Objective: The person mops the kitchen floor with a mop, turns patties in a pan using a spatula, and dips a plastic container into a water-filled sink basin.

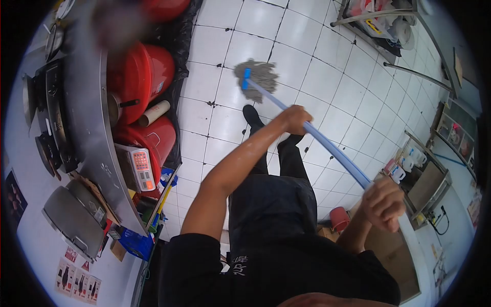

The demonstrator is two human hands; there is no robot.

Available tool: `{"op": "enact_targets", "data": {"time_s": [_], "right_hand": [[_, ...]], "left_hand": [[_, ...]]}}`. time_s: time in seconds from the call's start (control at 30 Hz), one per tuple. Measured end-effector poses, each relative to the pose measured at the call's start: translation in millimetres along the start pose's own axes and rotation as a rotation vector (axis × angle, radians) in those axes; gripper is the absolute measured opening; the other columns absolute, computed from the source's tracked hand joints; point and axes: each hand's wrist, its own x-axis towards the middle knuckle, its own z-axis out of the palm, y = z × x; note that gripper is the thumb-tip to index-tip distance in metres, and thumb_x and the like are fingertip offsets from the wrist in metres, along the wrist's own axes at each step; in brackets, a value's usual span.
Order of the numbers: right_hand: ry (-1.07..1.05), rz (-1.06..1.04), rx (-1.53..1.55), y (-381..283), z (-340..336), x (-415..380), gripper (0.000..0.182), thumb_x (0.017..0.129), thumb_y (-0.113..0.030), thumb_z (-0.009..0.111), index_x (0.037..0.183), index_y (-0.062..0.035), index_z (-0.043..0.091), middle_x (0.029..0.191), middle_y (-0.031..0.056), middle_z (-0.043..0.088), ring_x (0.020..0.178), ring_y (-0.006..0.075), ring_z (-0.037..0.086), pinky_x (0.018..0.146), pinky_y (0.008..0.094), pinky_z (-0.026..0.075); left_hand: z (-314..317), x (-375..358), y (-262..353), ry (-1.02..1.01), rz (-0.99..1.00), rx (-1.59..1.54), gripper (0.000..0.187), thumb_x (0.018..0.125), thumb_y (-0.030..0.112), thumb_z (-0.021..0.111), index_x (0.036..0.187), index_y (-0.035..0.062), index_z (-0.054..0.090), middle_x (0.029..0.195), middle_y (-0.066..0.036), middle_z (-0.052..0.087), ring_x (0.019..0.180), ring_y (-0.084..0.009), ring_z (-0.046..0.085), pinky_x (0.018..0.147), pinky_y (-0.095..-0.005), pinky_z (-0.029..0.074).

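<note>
A mop with a long blue-grey handle (pixel 337 154) slants across the view. Its grey string head (pixel 263 79), with a blue clamp (pixel 246 78), lies spread on the white tiled floor (pixel 291 46), just ahead of a dark shoe (pixel 251 115). My left hand (pixel 296 120), arm stretched forward, is wrapped round the middle of the handle. Nearer my body on the right, my right hand (pixel 383 205) is closed round the upper part of the handle.
Along the left runs a steel counter (pixel 87 112), with red tubs (pixel 158 69) and a scale (pixel 141 166) beside it. A metal rack (pixel 376 38) holding bags stands at the upper right. At the lower right are a small red bucket (pixel 339 218) and a shelf (pixel 427 187) near white jugs.
</note>
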Motion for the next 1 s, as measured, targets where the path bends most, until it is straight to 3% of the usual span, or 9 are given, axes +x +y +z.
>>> {"op": "enact_targets", "data": {"time_s": [0.1, 0.23, 0.3, 0.43, 0.5, 0.67, 0.83, 1.0], "right_hand": [[0.080, -0.005, 0.055, 44.1, 29.8, -23.6, 0.034, 0.087, -0.023, 0.053, 0.057, -0.0145, 0.039, 0.043, -0.0020, 0.043, 0.031, 0.0148, 0.038, 0.033, 0.0278, 0.034], [0.222, -0.010, 0.145, 107.2, 70.6, -85.7, 0.038, 0.091, -0.025, 0.052, 0.057, -0.0138, 0.040, 0.045, -0.0003, 0.044, 0.034, 0.0162, 0.041, 0.036, 0.0312, 0.035], [0.199, 0.095, 0.111, 126.6, 94.7, -112.1, 0.040, 0.092, -0.023, 0.050, 0.055, -0.0123, 0.040, 0.046, 0.0013, 0.044, 0.037, 0.0186, 0.044, 0.040, 0.0326, 0.038], [0.082, 0.058, 0.051, 161.4, 121.0, -163.3, 0.041, 0.092, -0.017, 0.047, 0.053, -0.0080, 0.037, 0.048, 0.0043, 0.042, 0.040, 0.0207, 0.043, 0.044, 0.0338, 0.039], [0.141, 0.038, 0.071, 157.3, 113.1, -173.0, 0.042, 0.093, -0.018, 0.047, 0.053, -0.0073, 0.037, 0.048, 0.0046, 0.041, 0.040, 0.0206, 0.043, 0.044, 0.0335, 0.038], [0.179, 0.027, 0.020, 87.6, 58.5, -173.0, 0.042, 0.095, -0.019, 0.045, 0.055, -0.0058, 0.039, 0.048, 0.0044, 0.042, 0.041, 0.0191, 0.043, 0.043, 0.0318, 0.036], [0.311, 0.100, -0.169, -51.5, 9.5, -164.2, 0.044, 0.097, -0.019, 0.043, 0.055, -0.0054, 0.039, 0.049, 0.0055, 0.043, 0.041, 0.0179, 0.043, 0.040, 0.0295, 0.032], [0.306, 0.065, -0.332, -153.0, -17.0, -174.9, 0.032, 0.084, -0.009, 0.049, 0.053, -0.0055, 0.040, 0.046, 0.0029, 0.040, 0.037, 0.0166, 0.037, 0.040, 0.0288, 0.029]], "left_hand": [[-43.9, -52.9, -36.7, 0.005, -0.054, 0.057, 0.013, 0.065, 0.020, 0.075, 0.065, 0.0116, 0.065, 0.063, -0.011, 0.065, 0.064, -0.0341, 0.066, 0.063, -0.0440, 0.053], [-81.6, -126.4, -93.0, -0.069, -0.117, 0.187, 0.016, 0.064, 0.023, 0.075, 0.063, 0.0117, 0.064, 0.062, -0.010, 0.065, 0.062, -0.0305, 0.067, 0.060, -0.0405, 0.054], [-103.1, -160.8, -107.8, -0.064, -0.115, 0.131, 0.012, 0.062, 0.017, 0.073, 0.062, 0.0129, 0.062, 0.067, -0.005, 0.069, 0.063, -0.0279, 0.068, 0.060, -0.0393, 0.055], [-119.3, -215.0, -140.3, -0.245, -0.157, 0.314, 0.011, 0.061, 0.015, 0.071, 0.060, 0.0119, 0.061, 0.066, -0.005, 0.070, 0.062, -0.0270, 0.068, 0.059, -0.0376, 0.055], [-111.1, -212.7, -135.3, -0.253, -0.194, 0.234, 0.010, 0.062, 0.014, 0.070, 0.060, 0.0114, 0.061, 0.065, -0.005, 0.069, 0.061, -0.0269, 0.068, 0.057, -0.0371, 0.054], [-39.3, -164.6, -80.8, -0.071, -0.103, 0.161, 0.013, 0.064, 0.015, 0.071, 0.059, 0.0111, 0.060, 0.061, -0.005, 0.067, 0.057, -0.0272, 0.066, 0.054, -0.0364, 0.053], [77.8, -93.4, 16.8, 0.061, 0.020, -0.060, 0.018, 0.066, 0.017, 0.072, 0.058, 0.0113, 0.057, 0.057, -0.006, 0.064, 0.053, -0.0260, 0.065, 0.052, -0.0349, 0.052], [202.0, -24.9, 127.5, 0.137, 0.188, -0.304, 0.024, 0.064, 0.016, 0.066, 0.052, 0.0112, 0.045, 0.047, -0.006, 0.050, 0.043, -0.0261, 0.055, 0.045, -0.0361, 0.043]]}}
